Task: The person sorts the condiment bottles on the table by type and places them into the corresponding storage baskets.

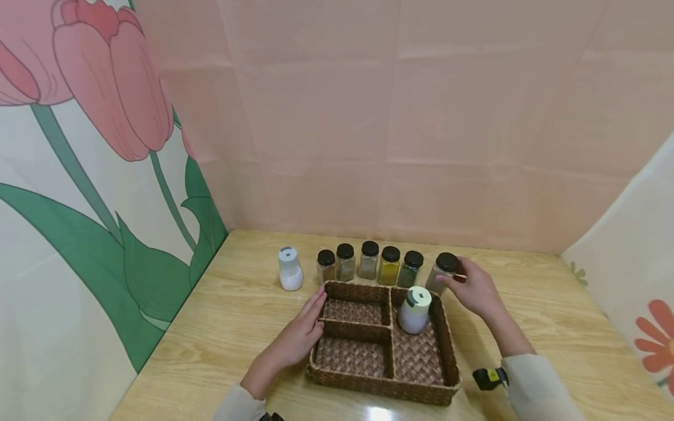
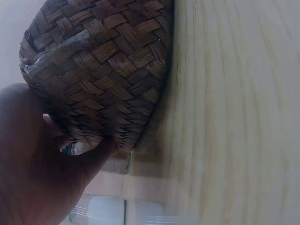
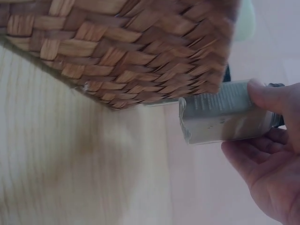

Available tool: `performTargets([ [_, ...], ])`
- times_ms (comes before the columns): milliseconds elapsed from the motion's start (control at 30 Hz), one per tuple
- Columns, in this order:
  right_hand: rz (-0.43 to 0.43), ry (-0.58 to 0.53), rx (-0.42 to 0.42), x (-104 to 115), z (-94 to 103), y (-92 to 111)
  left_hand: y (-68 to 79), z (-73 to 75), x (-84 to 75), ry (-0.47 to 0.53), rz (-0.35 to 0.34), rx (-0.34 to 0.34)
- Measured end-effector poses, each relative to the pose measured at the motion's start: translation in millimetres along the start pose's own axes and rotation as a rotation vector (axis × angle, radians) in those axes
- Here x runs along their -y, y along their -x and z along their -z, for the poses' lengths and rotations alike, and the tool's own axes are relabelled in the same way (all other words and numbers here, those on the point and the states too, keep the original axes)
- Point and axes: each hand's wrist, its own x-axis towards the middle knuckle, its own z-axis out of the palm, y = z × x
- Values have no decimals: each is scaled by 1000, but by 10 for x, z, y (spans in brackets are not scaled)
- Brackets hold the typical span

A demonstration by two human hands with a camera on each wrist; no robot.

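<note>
Black-lidded spice jar [image 1: 441, 275] is grasped, tilted, by the right hand [image 1: 478, 292] beside the woven basket's [image 1: 384, 390] rear right corner. The basket's left wall is gripped by the left hand [image 1: 295, 338]. The right compartment is partly occupied by a pale-capped shaker [image 1: 415, 313]; five jars [image 1: 389, 266] are lined up behind. Fine lettering [image 3: 215, 101] is shown only by the right wrist view.

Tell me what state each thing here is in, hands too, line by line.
Woven basket: upright, open-topped
Shaker in the basket: upright, capped
Shaker outside the basket: upright, capped
Five jars in a row: upright, black lids on
Held jar: black lid on
Right hand: gripping that jar
Left hand: touching the basket
</note>
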Motion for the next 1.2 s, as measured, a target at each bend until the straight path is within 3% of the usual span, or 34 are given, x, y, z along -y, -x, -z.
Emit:
performTargets([
  [433,12,-11,-13,288,159,105,0,6,1,7,15,10],
  [767,52,-4,-69,550,312,206,-2,8,-6,4,15,7],
  [1200,74,-12,-83,917,393,356,-4,-1,17,2,-4,-1],
])
